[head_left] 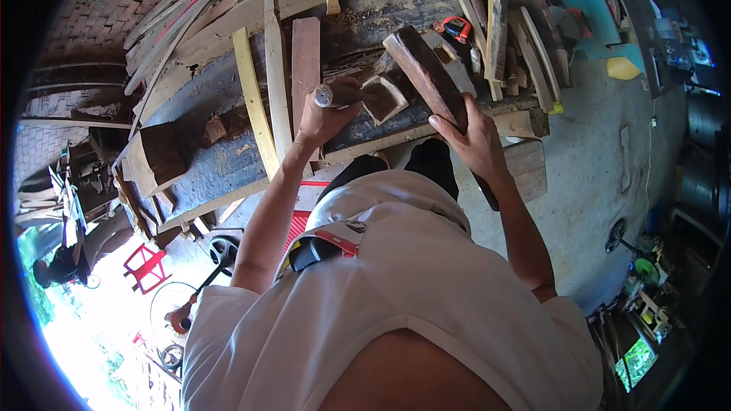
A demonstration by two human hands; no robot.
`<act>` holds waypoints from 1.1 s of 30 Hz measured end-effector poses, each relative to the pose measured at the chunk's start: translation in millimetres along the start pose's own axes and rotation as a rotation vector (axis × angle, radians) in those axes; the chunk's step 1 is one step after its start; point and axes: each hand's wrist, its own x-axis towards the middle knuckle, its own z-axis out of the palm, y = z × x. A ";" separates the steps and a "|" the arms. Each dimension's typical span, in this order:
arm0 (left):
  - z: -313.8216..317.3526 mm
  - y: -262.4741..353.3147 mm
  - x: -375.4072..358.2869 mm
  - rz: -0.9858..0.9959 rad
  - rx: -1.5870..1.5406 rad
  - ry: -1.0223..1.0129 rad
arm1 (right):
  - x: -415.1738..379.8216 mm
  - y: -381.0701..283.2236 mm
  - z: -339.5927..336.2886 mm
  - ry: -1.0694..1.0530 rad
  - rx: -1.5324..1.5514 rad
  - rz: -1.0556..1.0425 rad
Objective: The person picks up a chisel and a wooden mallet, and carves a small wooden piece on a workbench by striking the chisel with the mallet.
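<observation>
My left hand [327, 117] is wrapped round the handle of a chisel-like tool [325, 96], its round end facing up toward me. The tool's far end is near a small hollowed wooden block [384, 99] on the dark workbench [228, 144]. In my right hand [474, 140] is a long brown wooden block [426, 72], gripped at its near end and slanting up and left. Its far end lies above and beyond the small block. The lower part of the tool is hard to make out.
Boards [255, 99] lie across the bench left of my left hand. A red and black tape measure [457, 29] sits at the back right beside several wood strips [496, 38]. A thick wooden block [156, 156] stands at the left end. A red stool [298, 224] is below the bench.
</observation>
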 end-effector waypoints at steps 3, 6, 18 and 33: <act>2.8 9.4 1.2 0.067 0.116 0.074 | 0.1 1.1 1.0 0.014 -0.019 -0.007; 7.7 14.8 4.0 0.077 0.161 0.112 | 3.2 -5.2 -0.7 0.015 -0.007 -0.021; 16.6 -1.3 33.9 0.173 0.373 0.110 | 32.7 -107.2 -19.8 0.134 0.175 -0.500; -0.1 21.5 10.4 -0.018 0.036 0.073 | 14.5 -23.7 -16.2 -0.016 0.063 0.004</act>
